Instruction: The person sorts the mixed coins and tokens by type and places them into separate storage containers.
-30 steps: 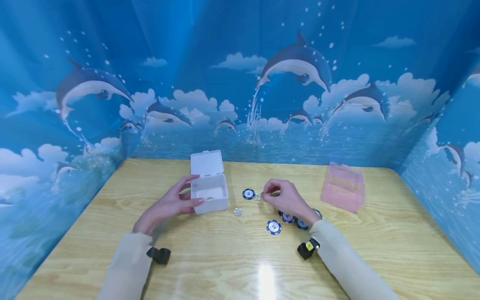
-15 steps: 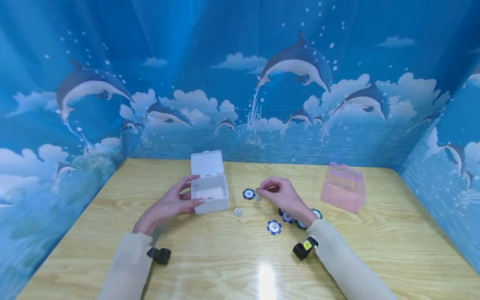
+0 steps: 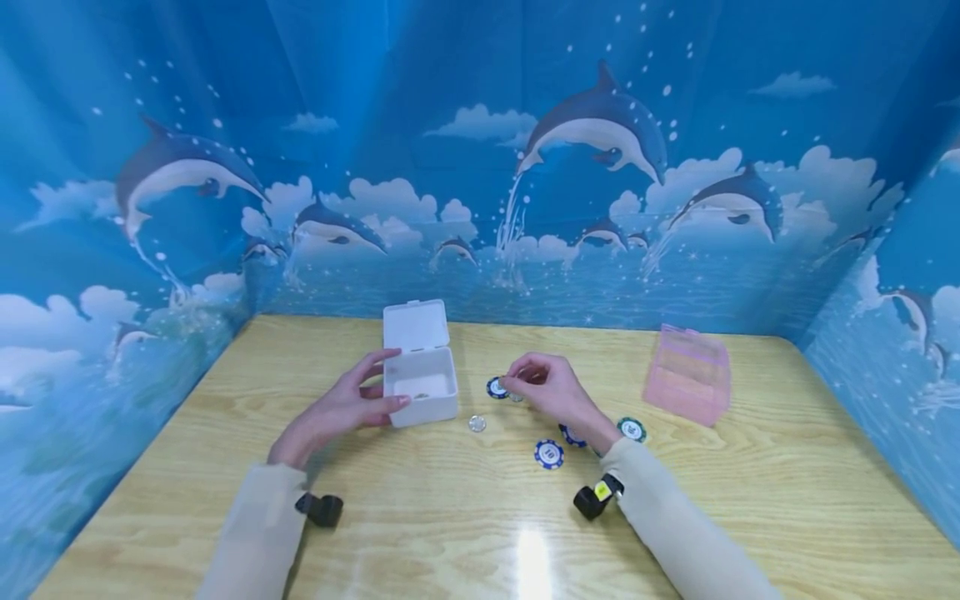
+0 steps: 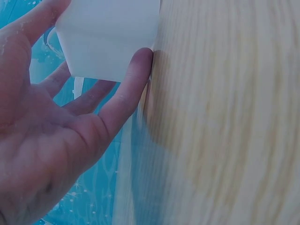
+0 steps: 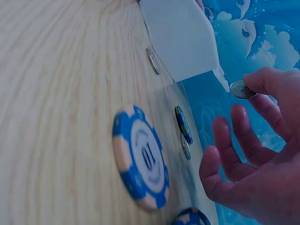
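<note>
A white plastic box (image 3: 423, 412) stands on the table with its lid raised; a small coin-like piece lies inside. My left hand (image 3: 360, 400) grips the box by its left side, thumb at the front and fingers behind. Between thumb and forefinger my right hand (image 3: 551, 387) pinches a silver coin (image 5: 242, 89), raised off the table in the right wrist view. Beneath those fingertips lie a dark blue poker chip (image 3: 496, 387) and a second coin (image 3: 516, 398) touching its edge. A third coin (image 3: 477, 423) lies just right of the box.
A blue poker chip marked 10 (image 3: 549, 454) lies toward the front, with another blue chip (image 3: 572, 436) partly under the right wrist. Beside the forearm is a green chip (image 3: 632, 429). A pink translucent box (image 3: 686, 379) stands at the right. Dolphin-print curtain (image 3: 480, 167) borders the table.
My right hand has moved left, carrying the pinched coin over the dark blue chip toward the white box. The left hand and the box have stayed in place.
</note>
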`<state>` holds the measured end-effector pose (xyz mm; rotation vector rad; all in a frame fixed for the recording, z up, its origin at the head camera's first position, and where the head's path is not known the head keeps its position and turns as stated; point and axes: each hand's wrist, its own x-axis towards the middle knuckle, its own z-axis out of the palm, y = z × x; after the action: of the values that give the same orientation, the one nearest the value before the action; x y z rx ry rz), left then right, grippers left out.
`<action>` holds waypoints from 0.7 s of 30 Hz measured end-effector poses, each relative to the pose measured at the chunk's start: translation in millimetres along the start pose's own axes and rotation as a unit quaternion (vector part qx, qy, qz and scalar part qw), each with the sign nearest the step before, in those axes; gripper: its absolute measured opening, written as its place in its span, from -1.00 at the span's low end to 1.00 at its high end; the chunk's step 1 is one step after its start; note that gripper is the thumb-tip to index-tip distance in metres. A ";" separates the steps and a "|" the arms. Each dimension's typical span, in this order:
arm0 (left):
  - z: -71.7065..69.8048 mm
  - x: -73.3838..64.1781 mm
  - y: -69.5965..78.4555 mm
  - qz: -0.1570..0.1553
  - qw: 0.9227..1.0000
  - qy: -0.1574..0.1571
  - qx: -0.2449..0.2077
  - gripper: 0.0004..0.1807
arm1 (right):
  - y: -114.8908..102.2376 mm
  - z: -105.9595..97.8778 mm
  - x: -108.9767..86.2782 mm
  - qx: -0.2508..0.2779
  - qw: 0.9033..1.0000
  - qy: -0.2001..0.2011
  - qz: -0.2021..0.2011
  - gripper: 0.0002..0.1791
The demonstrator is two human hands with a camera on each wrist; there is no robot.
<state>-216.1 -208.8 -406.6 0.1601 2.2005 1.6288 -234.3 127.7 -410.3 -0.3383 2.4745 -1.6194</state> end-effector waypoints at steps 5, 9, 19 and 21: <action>0.4 0.9 -0.5 -0.001 1.000 -0.002 0.002 -0.01 | -4.3 6.7 1.3 0.016 1.000 -0.001 0.010 -0.77; 0.7 1.4 0.4 -0.001 1.000 -0.002 0.003 -0.01 | -7.0 11.2 3.9 0.030 1.000 -0.002 0.001 -0.77; 0.1 0.1 0.9 0.001 1.000 -0.002 0.001 -0.01 | -14.0 26.1 10.6 0.082 0.996 -0.008 0.034 -0.74; 0.2 0.0 1.2 0.000 1.000 -0.002 0.001 -0.01 | -16.1 29.1 11.8 0.090 0.995 -0.006 0.043 -0.74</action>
<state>-216.2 -208.2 -405.6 0.1641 2.1990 1.6266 -236.5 92.6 -407.3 -0.2126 2.2775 -1.7824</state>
